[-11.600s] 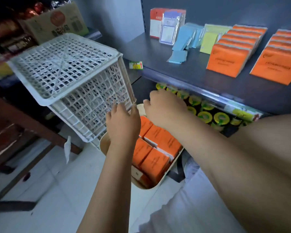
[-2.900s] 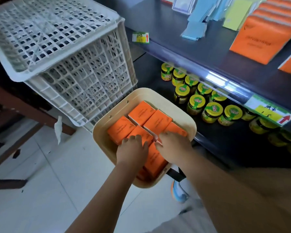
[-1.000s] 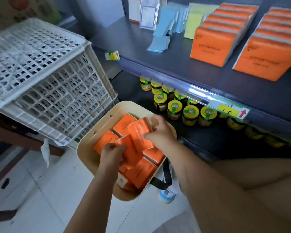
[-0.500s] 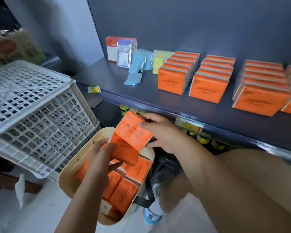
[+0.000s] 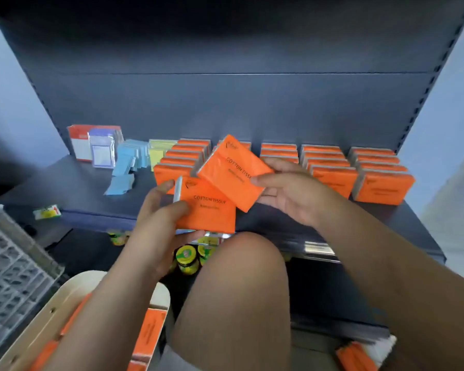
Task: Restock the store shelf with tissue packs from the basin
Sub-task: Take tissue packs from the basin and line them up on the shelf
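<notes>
My left hand (image 5: 158,215) grips an orange tissue pack (image 5: 209,210) by its left edge, in front of the shelf's front edge. My right hand (image 5: 289,191) holds a second orange tissue pack (image 5: 231,170), tilted and overlapping the first from above. Both packs hang over the dark shelf (image 5: 86,188), just before the rows of orange tissue packs (image 5: 332,170) that stand along its back. The beige basin (image 5: 65,311) sits at the lower left with more orange packs (image 5: 148,333) inside, partly hidden by my left forearm.
Blue and yellow small packs (image 5: 134,159) and a red-and-white box (image 5: 78,143) stand at the shelf's left. A white lattice crate (image 5: 8,269) is at the left edge. Yellow-lidded jars (image 5: 186,257) fill the lower shelf. My bare knee (image 5: 241,290) is raised in front.
Both hands have lifted their tissue packs out of the basin and up to shelf height. The view has tilted up toward the shelf.
</notes>
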### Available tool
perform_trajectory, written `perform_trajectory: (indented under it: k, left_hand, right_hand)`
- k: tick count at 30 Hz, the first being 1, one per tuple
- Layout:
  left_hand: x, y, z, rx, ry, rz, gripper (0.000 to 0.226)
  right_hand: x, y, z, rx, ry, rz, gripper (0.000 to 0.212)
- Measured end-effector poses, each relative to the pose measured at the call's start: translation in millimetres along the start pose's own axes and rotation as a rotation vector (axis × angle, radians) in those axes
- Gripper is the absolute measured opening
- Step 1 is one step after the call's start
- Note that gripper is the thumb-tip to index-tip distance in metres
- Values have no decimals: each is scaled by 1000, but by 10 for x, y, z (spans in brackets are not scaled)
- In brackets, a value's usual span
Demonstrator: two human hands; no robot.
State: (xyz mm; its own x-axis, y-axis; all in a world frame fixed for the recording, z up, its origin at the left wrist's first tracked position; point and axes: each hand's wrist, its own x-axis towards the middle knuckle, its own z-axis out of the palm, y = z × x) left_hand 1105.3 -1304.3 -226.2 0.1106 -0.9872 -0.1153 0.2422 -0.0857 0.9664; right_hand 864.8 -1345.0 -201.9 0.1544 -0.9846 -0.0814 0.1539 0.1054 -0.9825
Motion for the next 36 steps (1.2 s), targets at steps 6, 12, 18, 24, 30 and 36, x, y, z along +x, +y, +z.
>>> perform_trajectory:
  k: [6, 12, 18, 24, 30, 36]
  left_hand:
    - [-18, 40, 859, 131, -222, 45, 72]
    - [229, -104, 1614, 261, -365, 79, 40]
    - [456, -239, 2339, 254, -313, 182, 37]
    - [713, -371, 2715, 322, -363, 205, 38]
    - [852, -519, 2758, 581, -414, 325, 44]
    - [868, -608, 2794, 746, -393, 450, 49]
  right_hand:
    - [-385, -55, -845, 46, 116, -46, 37]
    - [-596, 97, -1461, 238, 230, -122, 40]
    - [-610, 17, -1885, 367, 331, -238, 44]
    - [-644, 48, -2420, 432, 419, -233, 43]
    - [-594, 85, -2657, 390, 436, -238, 40]
    - [-573, 63, -2746, 434, 480, -280, 37]
